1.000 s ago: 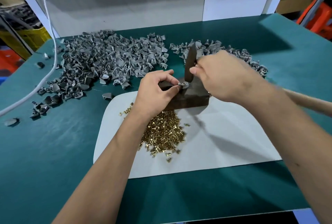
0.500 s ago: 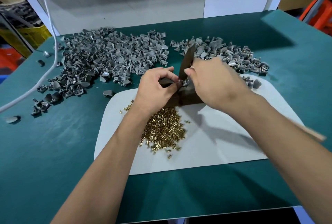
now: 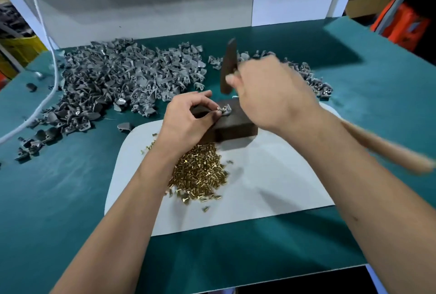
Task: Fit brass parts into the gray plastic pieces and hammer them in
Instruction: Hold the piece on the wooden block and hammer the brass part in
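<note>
My left hand (image 3: pixel 188 119) pinches a small gray plastic piece (image 3: pixel 225 110) and holds it flat on a dark metal block (image 3: pixel 236 126). My right hand (image 3: pixel 271 95), blurred by motion, grips a hammer just under its dark head (image 3: pixel 228 66); the head stands raised above the piece. The wooden handle (image 3: pixel 387 152) trails out to the right under my forearm. A heap of brass parts (image 3: pixel 198 175) lies on a white mat (image 3: pixel 271 190) below the block. Whether a brass part sits in the held piece is too small to tell.
A large heap of gray plastic pieces (image 3: pixel 113 86) covers the green table (image 3: pixel 59 199) at the back left. A smaller heap (image 3: pixel 313 79) lies behind my right hand. A white cable (image 3: pixel 50 62) hangs down at the far left. A white panel closes off the back.
The hammer head was down at the piece on the block; it has now lifted clear above it. My left hand keeps the piece on the block.
</note>
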Demonstrator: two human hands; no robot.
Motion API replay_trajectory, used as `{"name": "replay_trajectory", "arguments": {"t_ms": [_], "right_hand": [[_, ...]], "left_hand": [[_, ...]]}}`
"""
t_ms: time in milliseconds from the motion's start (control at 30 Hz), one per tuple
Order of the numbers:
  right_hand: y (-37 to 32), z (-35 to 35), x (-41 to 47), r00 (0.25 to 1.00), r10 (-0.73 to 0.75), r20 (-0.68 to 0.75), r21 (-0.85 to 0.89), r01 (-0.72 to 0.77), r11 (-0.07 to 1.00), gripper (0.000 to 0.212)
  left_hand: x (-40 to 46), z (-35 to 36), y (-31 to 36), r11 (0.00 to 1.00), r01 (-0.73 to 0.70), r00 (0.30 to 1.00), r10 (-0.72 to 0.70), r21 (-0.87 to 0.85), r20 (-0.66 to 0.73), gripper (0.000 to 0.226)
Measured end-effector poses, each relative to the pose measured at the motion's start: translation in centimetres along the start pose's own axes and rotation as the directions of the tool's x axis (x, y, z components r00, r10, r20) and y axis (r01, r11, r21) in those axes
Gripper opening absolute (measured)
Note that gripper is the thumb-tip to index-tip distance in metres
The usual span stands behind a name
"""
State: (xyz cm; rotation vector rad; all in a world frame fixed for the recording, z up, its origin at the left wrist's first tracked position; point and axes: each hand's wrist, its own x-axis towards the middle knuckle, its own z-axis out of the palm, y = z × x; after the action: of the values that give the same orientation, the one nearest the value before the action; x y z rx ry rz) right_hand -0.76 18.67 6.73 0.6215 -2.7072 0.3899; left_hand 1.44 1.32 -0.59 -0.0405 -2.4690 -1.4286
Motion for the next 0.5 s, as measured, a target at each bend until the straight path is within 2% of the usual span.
{"name": "replay_trajectory", "arguments": {"t_ms": [33,67,133,200,233,300,333,367,433,500], "right_hand": [[-0.2,0.2,-0.2,0.999,0.006,-0.050,0.033,-0.004,0.999,0.029],[-0.4,0.5,-0.3,1.000,0.002,-0.001,0.042,-0.002,0.999,0.026],[-0.5,1.2,-0.7,0.974,0.000,0.226,-0.027,0.006,1.000,0.026],[-0.2,0.6,-0.3,0.962,0.002,0.272,-0.061,0.015,0.998,0.028],[0.0,0.2,-0.2,0.976,-0.005,0.219,-0.053,0.017,0.998,0.028],[0.0,-0.1,-0.1,1.000,-0.009,-0.007,0.000,0.009,1.000,0.029],[-0.1,0.1,-0.2,0.998,0.002,-0.068,0.039,0.001,0.999,0.030],[-0.1,0.4,-0.3,0.999,0.017,-0.028,0.065,-0.015,0.998,0.030],[0.0,1.0,-0.5,0.979,0.051,0.196,0.064,-0.064,0.996,0.028],[0.5,0.9,-0.5,0.961,0.051,0.273,0.053,-0.067,0.996,0.028]], "left_hand": [[0.1,0.0,0.0,1.000,0.001,1.000,-0.001,-0.003,-0.002,0.015],[0.1,0.0,-0.1,1.000,-0.002,1.000,0.002,-0.007,-0.003,0.016],[0.1,0.1,-0.1,1.000,-0.018,1.000,0.018,-0.020,0.000,0.018],[0.0,0.0,-0.1,1.000,-0.012,1.000,0.012,-0.029,0.001,0.017],[0.0,0.0,-0.1,1.000,-0.002,1.000,0.002,-0.029,0.006,0.017],[0.0,-0.1,-0.1,1.000,0.005,1.000,-0.005,-0.023,0.017,0.017],[0.1,0.0,-0.1,1.000,0.002,1.000,-0.002,-0.016,0.013,0.016],[0.1,0.0,-0.1,1.000,-0.002,1.000,0.002,-0.010,0.009,0.015],[0.1,0.0,-0.1,1.000,-0.010,1.000,0.011,-0.007,0.006,0.013],[0.0,0.1,0.0,1.000,-0.027,1.000,0.027,0.006,0.001,0.012]]}}
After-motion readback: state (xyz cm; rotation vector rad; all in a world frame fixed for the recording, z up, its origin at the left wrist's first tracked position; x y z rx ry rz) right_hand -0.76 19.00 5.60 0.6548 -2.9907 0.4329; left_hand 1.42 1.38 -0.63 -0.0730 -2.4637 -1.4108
